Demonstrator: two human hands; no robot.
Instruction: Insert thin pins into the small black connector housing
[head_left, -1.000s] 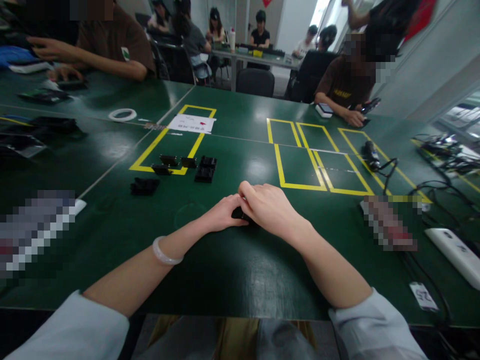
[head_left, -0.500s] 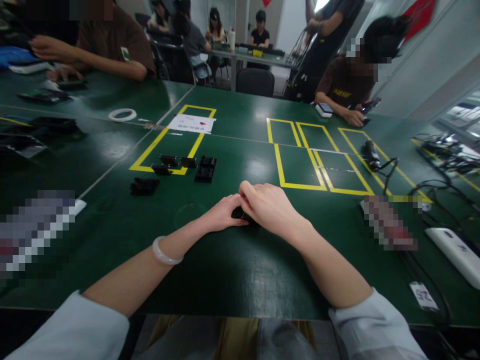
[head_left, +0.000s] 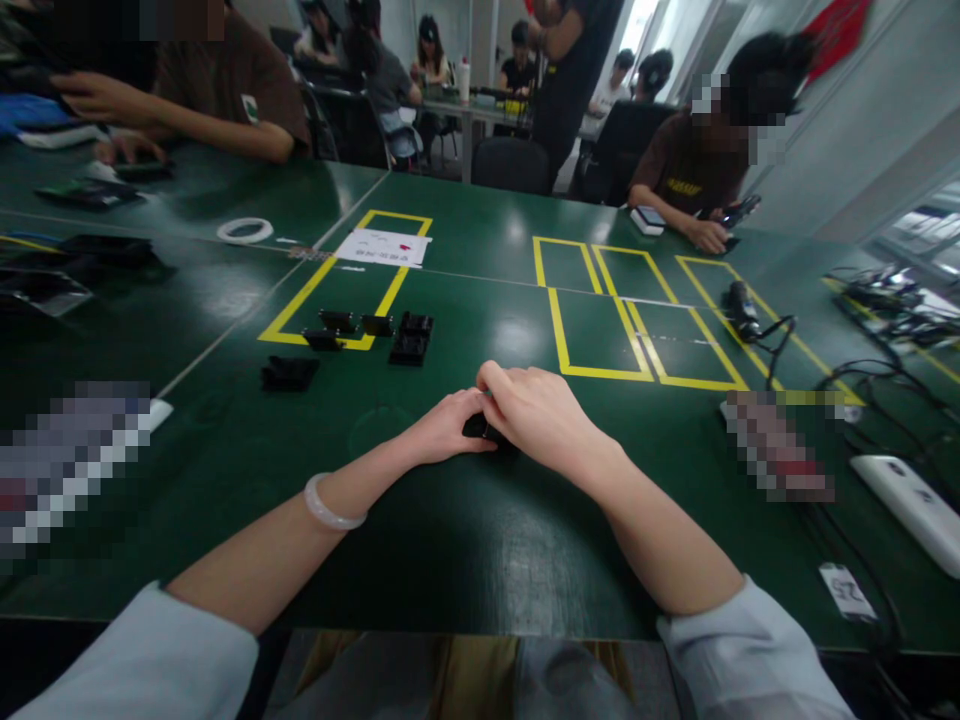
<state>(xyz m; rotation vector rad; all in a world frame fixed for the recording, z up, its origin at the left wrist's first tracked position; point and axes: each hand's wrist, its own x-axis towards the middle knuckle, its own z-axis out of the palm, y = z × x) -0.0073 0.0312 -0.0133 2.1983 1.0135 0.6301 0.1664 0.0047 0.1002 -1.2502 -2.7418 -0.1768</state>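
Observation:
Both my hands meet over the green table in front of me, closed round a small black part (head_left: pixel 475 427) that they mostly hide. My left hand (head_left: pixel 448 424) pinches it from the left, thumb below and fingers above. Over its right side curls my right hand (head_left: pixel 541 412), back of the hand up, its fingertips touching my left fingers. Beyond them lie a black block with recesses (head_left: pixel 411 338), several thin black plates (head_left: pixel 376 325) standing on edge, and a black clip-like piece (head_left: pixel 289 373).
Yellow tape outlines (head_left: pixel 606 374) mark the table, with a paper sheet (head_left: pixel 384 247) across one. A tape roll (head_left: pixel 244 231) lies at back left. Cables (head_left: pixel 870 375), a black device (head_left: pixel 742 308) and a white power bank-like box (head_left: pixel 911 510) occupy the right. Co-workers sit around the table.
My hands stay in nearly the same place, still on the black part. In the background, a standing person has moved to the left.

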